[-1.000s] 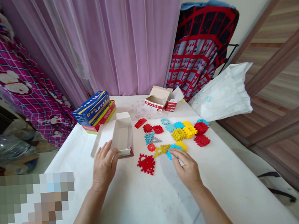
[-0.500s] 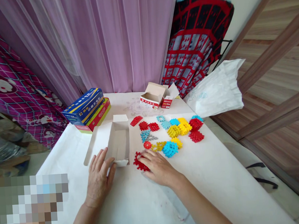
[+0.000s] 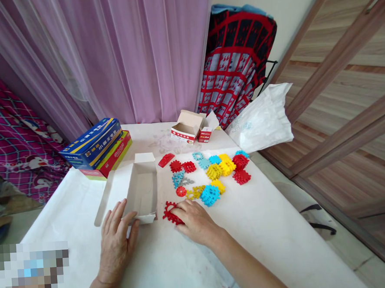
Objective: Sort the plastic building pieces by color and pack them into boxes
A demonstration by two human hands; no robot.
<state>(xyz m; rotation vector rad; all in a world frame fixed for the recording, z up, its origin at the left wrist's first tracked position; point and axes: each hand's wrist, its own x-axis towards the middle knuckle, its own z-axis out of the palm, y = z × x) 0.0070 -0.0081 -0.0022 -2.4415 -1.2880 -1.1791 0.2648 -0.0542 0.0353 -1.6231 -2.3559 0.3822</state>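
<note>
My left hand [image 3: 117, 240] lies at the near end of an open white cardboard box [image 3: 143, 188], fingers stretched over its opened lid. The thumb and forefinger are by the box's near edge. To the right of the box, my right hand [image 3: 196, 222] has its fingers bent over a red toothed gear piece [image 3: 169, 211] and grips its right side; the fingertips are partly hidden. Beyond that hand are a small red disc [image 3: 181, 191], yellow toothed pieces [image 3: 195, 192] and a blue stack of toothed pieces [image 3: 210, 195]. Several more red, yellow and blue pieces lie farther back.
Blue and red boxes [image 3: 93, 143] are stacked at the table's left edge. A small open red-and-white carton [image 3: 183, 136] stands at the back. A white bag [image 3: 259, 120] hangs by the right edge, near a cloth-covered chair [image 3: 236, 63]. Purple curtains [image 3: 141, 56] close off the back.
The view has swung right, so everything sits farther left in the picture. My right hand has drawn slightly toward the red gear piece's right side, uncovering more of it. My left hand stays by the box.
</note>
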